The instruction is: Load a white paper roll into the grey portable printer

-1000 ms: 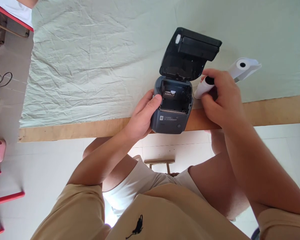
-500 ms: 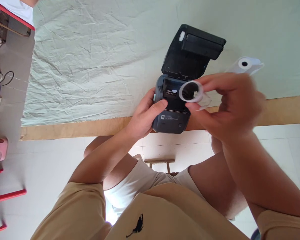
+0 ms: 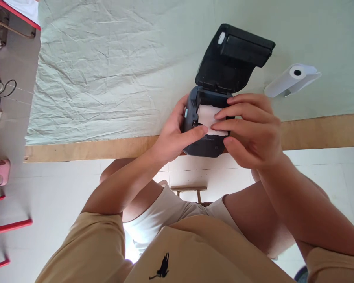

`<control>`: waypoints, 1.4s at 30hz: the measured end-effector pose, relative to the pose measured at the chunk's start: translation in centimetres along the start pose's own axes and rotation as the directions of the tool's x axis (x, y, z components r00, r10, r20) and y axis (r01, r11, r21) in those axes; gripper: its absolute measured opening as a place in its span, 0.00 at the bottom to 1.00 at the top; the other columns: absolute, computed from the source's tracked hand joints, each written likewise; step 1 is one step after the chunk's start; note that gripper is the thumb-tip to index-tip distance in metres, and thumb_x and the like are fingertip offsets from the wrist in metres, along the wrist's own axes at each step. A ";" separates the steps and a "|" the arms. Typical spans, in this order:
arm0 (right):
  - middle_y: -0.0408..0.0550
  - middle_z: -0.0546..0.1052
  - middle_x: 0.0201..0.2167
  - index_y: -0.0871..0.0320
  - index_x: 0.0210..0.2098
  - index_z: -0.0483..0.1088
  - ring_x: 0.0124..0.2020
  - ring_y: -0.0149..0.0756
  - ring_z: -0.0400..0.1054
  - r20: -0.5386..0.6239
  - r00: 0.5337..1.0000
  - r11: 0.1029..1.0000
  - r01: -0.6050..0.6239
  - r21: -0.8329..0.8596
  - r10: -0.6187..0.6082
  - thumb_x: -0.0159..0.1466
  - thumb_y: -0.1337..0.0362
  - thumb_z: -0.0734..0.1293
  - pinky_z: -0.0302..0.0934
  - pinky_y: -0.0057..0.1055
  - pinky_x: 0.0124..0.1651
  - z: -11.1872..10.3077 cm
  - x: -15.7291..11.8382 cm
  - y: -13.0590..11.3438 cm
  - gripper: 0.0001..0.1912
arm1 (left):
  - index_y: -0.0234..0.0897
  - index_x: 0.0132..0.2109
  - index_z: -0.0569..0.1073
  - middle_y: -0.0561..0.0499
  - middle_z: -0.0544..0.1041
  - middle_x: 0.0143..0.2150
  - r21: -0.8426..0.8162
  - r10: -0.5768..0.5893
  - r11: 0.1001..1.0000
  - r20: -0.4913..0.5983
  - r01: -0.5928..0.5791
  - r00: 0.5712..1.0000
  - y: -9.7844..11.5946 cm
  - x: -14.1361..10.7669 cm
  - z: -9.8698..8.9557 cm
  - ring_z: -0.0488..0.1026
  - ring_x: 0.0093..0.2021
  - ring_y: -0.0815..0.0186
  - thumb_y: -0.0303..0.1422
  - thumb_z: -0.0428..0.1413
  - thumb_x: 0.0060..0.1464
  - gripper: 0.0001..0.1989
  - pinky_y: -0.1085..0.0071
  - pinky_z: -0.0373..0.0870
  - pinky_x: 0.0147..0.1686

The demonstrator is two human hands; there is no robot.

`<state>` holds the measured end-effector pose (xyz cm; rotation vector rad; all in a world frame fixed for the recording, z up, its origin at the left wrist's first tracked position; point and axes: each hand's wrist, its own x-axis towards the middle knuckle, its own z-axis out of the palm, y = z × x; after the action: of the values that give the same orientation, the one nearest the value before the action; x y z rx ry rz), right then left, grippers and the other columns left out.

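Observation:
A dark portable thermal printer (image 3: pixel 205 147) lies near the table's front edge, its black lid (image 3: pixel 231 59) swung up and back. My left hand (image 3: pixel 178 135) grips the printer's left side, with the thumb reaching over to the paper. Inside the compartment sits a white paper roll (image 3: pixel 208 117), its loose end toward me. My right hand (image 3: pixel 250 127) is over the compartment's right side, fingers stretched and apart. Some of its fingertips touch the paper, and its thumb is by the printer's right edge. Part of the roll is hidden under those fingers.
Another white paper roll (image 3: pixel 286 80), partly unwound, lies to the right of the printer. A wrinkled pale green cloth (image 3: pixel 106 70) covers the table up to a wooden front edge (image 3: pixel 129 148). At the far left, a pink-slippered foot (image 3: pixel 1 173) and red bars (image 3: pixel 10 227) show.
The paper roll has gone from my right hand's pinch above the printer down into the compartment. My right fingers have spread, and my left thumb has moved onto the paper.

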<state>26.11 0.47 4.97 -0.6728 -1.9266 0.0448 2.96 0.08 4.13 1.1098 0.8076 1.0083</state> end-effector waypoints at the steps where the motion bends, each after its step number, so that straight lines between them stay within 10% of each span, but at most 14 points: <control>1: 0.45 0.88 0.43 0.46 0.48 0.81 0.51 0.51 0.85 -0.042 0.999 1.000 -0.005 -0.004 0.005 0.78 0.61 0.67 0.78 0.53 0.55 0.1 -0.2 0.2 0.09 | 0.50 0.78 0.70 0.42 0.84 0.72 0.030 0.031 0.999 0.011 -0.031 0.999 -0.3 0.1 -0.3 0.85 0.73 0.39 0.59 0.78 0.55 0.51 0.45 0.88 0.68; 5: 0.53 0.83 0.57 0.45 0.58 0.76 0.56 0.54 0.82 -0.255 0.941 0.972 -0.235 -0.022 0.222 0.77 0.51 0.66 0.75 0.56 0.54 0.0 -0.6 0.7 0.14 | 0.52 0.85 0.63 0.39 0.82 0.75 0.095 0.046 0.994 0.041 -0.050 0.998 -0.8 0.3 -1.0 0.86 0.70 0.38 0.56 0.77 0.56 0.57 0.43 0.89 0.64; 9: 0.49 0.76 0.81 0.35 0.76 0.65 0.81 0.59 0.75 -0.048 0.903 0.900 -0.418 0.124 0.426 0.80 0.41 0.61 0.75 0.62 0.68 -0.5 -1.0 1.6 0.29 | 0.51 0.84 0.66 0.40 0.84 0.70 0.085 0.056 0.994 0.071 -0.062 0.996 -0.7 0.2 -1.1 0.87 0.65 0.40 0.57 0.79 0.53 0.59 0.47 0.89 0.59; 14: 0.49 0.86 0.71 0.36 0.76 0.75 0.73 0.60 0.82 -0.096 0.916 0.885 -0.344 0.314 0.390 0.81 0.38 0.64 0.77 0.60 0.66 -0.8 -1.4 1.6 0.30 | 0.52 0.81 0.70 0.42 0.86 0.63 0.037 0.039 0.998 0.033 -0.041 0.999 -0.5 0.1 -1.0 0.89 0.57 0.44 0.57 0.80 0.50 0.57 0.56 0.87 0.46; 18: 0.49 0.81 0.77 0.37 0.79 0.72 0.76 0.56 0.80 0.131 0.880 0.842 -0.476 0.253 0.457 0.83 0.37 0.67 0.78 0.60 0.75 -0.7 -1.5 1.0 0.31 | 0.51 0.79 0.70 0.40 0.82 0.74 0.015 0.005 1.000 -0.014 -0.005 1.000 0.3 -0.2 -0.4 0.87 0.67 0.41 0.53 0.82 0.49 0.56 0.51 0.89 0.56; 21: 0.51 0.84 0.71 0.39 0.80 0.69 0.63 0.52 0.85 0.253 0.851 0.819 -0.517 0.249 0.460 0.82 0.32 0.65 0.85 0.56 0.64 -0.5 -1.5 1.0 0.35 | 0.49 0.75 0.74 0.40 0.84 0.71 -0.036 -0.004 0.999 -0.049 0.003 0.999 0.8 -0.5 0.2 0.87 0.70 0.39 0.55 0.82 0.51 0.50 0.50 0.90 0.60; 30: 0.53 0.86 0.63 0.45 0.76 0.71 0.55 0.54 0.85 0.353 0.753 0.771 -0.625 0.119 0.555 0.74 0.39 0.74 0.88 0.54 0.53 -0.6 -1.4 1.4 0.37 | 0.47 0.65 0.81 0.48 0.88 0.49 -0.065 -0.053 0.997 -0.081 0.048 0.995 0.9 -0.7 0.9 0.90 0.43 0.55 0.61 0.76 0.64 0.34 0.64 0.84 0.33; 38: 0.54 0.81 0.73 0.39 0.80 0.67 0.65 0.59 0.83 0.374 0.736 0.756 -0.643 0.124 0.565 0.76 0.38 0.73 0.85 0.63 0.67 -1.2 -1.1 1.2 0.37 | 0.51 0.63 0.81 0.49 0.90 0.67 -0.159 -0.031 0.987 -0.092 0.016 0.995 1.1 -0.2 1.5 0.79 0.84 0.43 0.63 0.63 0.75 0.26 0.48 0.87 0.74; 42: 0.54 0.80 0.76 0.39 0.80 0.66 0.69 0.61 0.81 0.347 0.791 0.801 -0.579 0.155 0.504 0.76 0.40 0.73 0.82 0.66 0.70 -1.4 -1.2 1.0 0.38 | 0.48 0.58 0.82 0.48 0.92 0.57 -0.216 -0.126 0.971 -0.125 0.097 0.984 1.0 -0.2 1.7 0.89 0.72 0.44 0.67 0.54 0.79 0.30 0.52 0.95 0.56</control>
<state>28.07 0.40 4.25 -1.0766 -1.8869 0.7889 4.18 -0.53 5.54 0.8122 0.8444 1.0573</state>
